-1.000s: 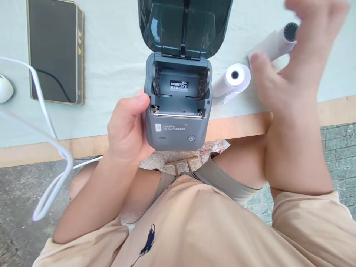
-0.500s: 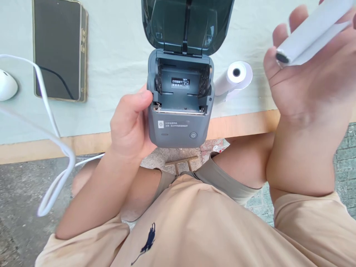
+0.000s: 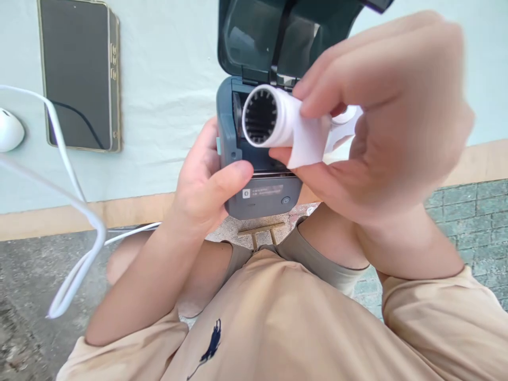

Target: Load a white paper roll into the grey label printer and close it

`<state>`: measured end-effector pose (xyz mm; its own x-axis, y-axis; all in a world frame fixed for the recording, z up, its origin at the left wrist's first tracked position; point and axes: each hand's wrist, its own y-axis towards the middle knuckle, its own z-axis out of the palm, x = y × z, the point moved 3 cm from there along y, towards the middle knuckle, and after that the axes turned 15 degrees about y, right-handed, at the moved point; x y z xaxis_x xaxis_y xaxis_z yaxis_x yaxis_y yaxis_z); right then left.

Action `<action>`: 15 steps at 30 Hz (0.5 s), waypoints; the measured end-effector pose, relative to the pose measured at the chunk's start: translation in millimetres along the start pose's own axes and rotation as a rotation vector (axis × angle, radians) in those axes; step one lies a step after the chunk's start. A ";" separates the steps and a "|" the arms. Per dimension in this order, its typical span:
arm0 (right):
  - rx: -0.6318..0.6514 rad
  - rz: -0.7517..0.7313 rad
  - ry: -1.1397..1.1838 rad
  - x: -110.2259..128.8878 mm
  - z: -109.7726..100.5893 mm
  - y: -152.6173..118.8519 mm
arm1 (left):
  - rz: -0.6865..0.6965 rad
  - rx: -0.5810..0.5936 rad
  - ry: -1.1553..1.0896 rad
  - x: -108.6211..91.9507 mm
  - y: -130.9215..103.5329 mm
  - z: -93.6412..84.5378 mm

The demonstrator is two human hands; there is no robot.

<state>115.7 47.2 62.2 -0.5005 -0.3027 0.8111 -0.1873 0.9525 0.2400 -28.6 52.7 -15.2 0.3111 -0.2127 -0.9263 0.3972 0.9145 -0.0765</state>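
"Holding them how?"

"The left hand (image 3: 202,185) clasps the boxy dark grey plastic device (image 3: 257,205) above the desk's pale wooden front edge (image 3: 119,210), likely for steadiness; the right hand (image 3: 389,116) pinches a hollow white paper roll (image 3: 289,124) over its open bay (image 3: 262,160), leaving the near end uncovered."

"Hidden?"

"Left grip's underside, most of the bay; the dark translucent lid's (image 3: 250,45) top is cut off; another white roll (image 3: 345,115) mostly vanishes."

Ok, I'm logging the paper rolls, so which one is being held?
The white paper roll in the right hand, its dark, toothed core showing; the other roll is only partly visible, behind that hand.
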 end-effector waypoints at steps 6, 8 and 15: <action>0.047 -0.228 -0.289 -11.0 0.8 6.0 | 0.044 -0.010 0.109 -0.7 1.3 -0.2; 0.018 -0.293 -0.291 -14.8 -0.8 1.9 | 0.065 -0.017 0.123 -1.8 2.2 -0.9; -0.024 -0.651 -0.286 -7.3 7.6 -11.0 | 0.032 -0.019 0.023 0.1 6.8 -7.6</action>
<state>114.9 38.7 49.6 -0.4964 -0.8039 0.3276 -0.5067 0.5747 0.6426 -32.4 61.5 -18.6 0.3039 -0.1752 -0.9364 0.3711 0.9271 -0.0530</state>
